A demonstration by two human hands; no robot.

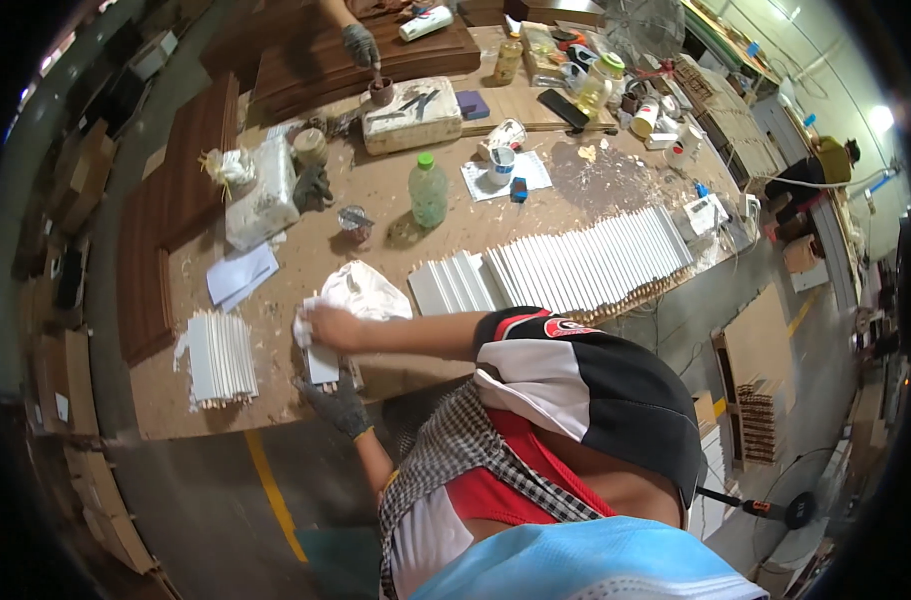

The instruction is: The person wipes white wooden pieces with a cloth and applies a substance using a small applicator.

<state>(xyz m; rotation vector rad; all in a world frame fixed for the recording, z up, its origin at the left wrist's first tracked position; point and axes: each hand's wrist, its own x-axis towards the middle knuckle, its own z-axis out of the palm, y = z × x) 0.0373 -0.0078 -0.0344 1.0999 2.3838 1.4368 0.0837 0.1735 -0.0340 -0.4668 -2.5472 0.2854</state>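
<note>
A white slat [323, 362] with a bare wooden end lies at the near left part of the table. My left hand [338, 408], in a grey glove, is closed around its near end. My bare right hand [334, 328] presses a bunched white cloth [304, 318] onto the slat's far end. Beyond that hand, a larger spread of white cloth [366, 290] rests on the tabletop. To the left sits a stack of white slats [221, 358]. A long row of similar slats [588, 258] leans across the table to the right.
A green-capped bottle [429, 192], a small cup [355, 222] and a white tub [501, 166] stand beyond the cloth. Across the table, another person's gloved hand [360, 45] reaches to a brown pot [381, 92] on a white block [412, 118]. Brown panels [186, 190] line the left side.
</note>
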